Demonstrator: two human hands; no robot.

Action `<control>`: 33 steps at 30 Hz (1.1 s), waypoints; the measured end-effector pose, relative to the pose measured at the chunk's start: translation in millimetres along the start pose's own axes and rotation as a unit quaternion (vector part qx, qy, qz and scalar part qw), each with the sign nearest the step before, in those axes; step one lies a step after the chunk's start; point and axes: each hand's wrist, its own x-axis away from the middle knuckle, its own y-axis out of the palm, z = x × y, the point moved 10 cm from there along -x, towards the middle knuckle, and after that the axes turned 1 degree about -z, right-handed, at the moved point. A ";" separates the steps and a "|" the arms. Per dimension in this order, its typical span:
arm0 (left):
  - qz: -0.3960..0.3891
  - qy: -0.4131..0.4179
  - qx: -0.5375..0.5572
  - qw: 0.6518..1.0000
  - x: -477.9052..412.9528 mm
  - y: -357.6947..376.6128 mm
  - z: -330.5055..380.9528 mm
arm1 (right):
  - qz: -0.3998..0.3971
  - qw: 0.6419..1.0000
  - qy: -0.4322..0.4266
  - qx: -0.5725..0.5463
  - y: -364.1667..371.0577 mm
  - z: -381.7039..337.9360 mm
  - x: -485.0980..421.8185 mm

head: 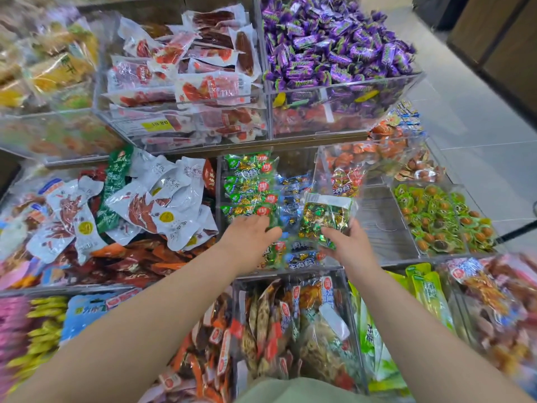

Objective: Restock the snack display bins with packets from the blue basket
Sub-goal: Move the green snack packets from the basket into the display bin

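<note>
Your right hand (350,242) grips a clear packet of green and gold sweets (325,215), holding it over the middle display bin (313,270). Your left hand (250,235) rests flat, fingers together, on the green packets (250,181) stacked inside that bin.

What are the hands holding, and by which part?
The right hand grips a clear packet of green and gold sweets by its bottom edge; the left hand only rests on green packets.

Looks like a snack shop: tiered clear plastic bins (343,86) heaped with wrapped packets (209,88), purple sweets (334,45) piled in one, a yellow price label (159,125) stuck on a bin front, grey tiled aisle floor (476,117) running alongside the display.
</note>
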 end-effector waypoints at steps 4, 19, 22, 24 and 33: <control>-0.004 -0.097 -0.032 0.995 4.2 13.3 -21.2 | 0.016 0.999 -0.035 0.028 -4.5 -13.5 1.6; -0.027 -0.164 0.022 0.986 -18.2 46.5 -38.0 | 0.054 0.983 -0.115 0.131 -15.4 -40.8 2.8; -0.045 -0.170 0.008 0.984 -20.6 44.0 -32.9 | 0.053 0.986 -0.121 0.105 -23.5 -46.3 5.0; -0.033 -0.158 0.008 0.987 -18.5 40.8 -30.4 | 0.019 0.987 -0.122 0.104 -19.1 -49.0 4.6; -0.060 -0.201 -0.026 0.977 -10.7 29.0 -54.9 | -0.192 0.973 0.044 0.120 11.6 -15.2 11.9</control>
